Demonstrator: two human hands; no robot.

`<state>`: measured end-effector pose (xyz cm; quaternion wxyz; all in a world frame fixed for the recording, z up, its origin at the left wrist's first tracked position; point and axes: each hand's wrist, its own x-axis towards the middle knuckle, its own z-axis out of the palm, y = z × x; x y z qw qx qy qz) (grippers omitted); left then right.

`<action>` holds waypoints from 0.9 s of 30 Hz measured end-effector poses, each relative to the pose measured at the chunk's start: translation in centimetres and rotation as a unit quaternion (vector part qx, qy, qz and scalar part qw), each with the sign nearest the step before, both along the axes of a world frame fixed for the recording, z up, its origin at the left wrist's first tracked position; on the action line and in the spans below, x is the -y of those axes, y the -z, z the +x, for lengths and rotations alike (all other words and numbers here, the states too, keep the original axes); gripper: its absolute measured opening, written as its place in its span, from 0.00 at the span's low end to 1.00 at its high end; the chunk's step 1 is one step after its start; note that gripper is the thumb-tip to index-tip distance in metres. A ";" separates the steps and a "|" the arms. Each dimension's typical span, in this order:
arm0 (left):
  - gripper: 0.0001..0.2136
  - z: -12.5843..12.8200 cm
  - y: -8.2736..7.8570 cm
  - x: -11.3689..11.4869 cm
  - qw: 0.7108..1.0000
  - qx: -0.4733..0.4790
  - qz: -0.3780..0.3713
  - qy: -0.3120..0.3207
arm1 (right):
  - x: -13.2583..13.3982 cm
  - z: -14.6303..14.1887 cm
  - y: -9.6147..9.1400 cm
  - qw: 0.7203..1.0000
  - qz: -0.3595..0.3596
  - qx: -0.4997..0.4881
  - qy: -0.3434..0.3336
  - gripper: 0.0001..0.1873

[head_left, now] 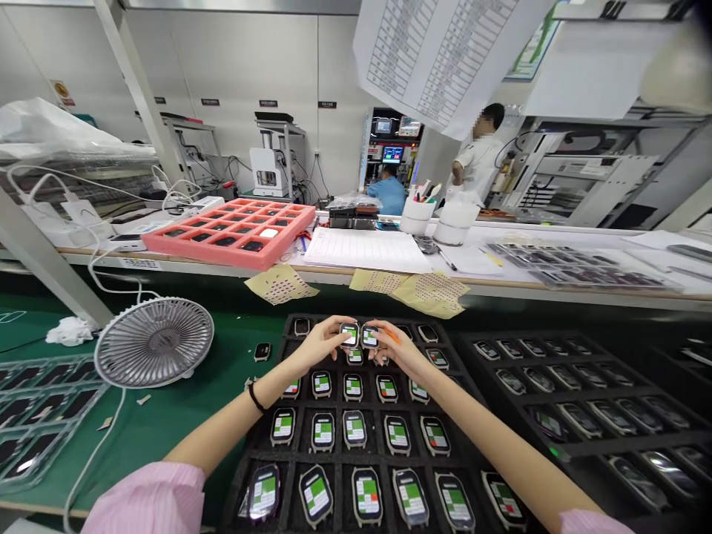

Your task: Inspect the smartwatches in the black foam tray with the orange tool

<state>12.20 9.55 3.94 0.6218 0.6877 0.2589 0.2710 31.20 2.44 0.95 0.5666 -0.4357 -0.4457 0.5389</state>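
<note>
My left hand (322, 343) pinches a smartwatch case (350, 334) with a lit green and white screen, thumb on its front. Right beside it, my right hand (399, 348) grips a second smartwatch case (369, 337) with a similar screen. An orange pen-like item (389, 335) lies between the right fingers. Both hands hover over the far part of a black foam tray (297, 452), whose compartments hold rows of smartwatch cases. Most show green and white screens; a few, like the watch (368, 496) in the near row, also show a red block.
A grey fan (154, 343) stands left on the green mat, near a lone watch (262, 351). Another black tray (584, 386) of watches sits right. The shelf ahead carries a pink foam tray (231, 231), paper sheets (367, 251) and a pen cup (417, 215). Two people are beyond.
</note>
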 end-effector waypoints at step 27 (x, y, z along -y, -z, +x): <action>0.18 2.6 2.0 2.2 0.999 0.015 0.046 -0.004 | 3.3 2.4 0.0 0.998 0.043 0.053 -0.014 0.17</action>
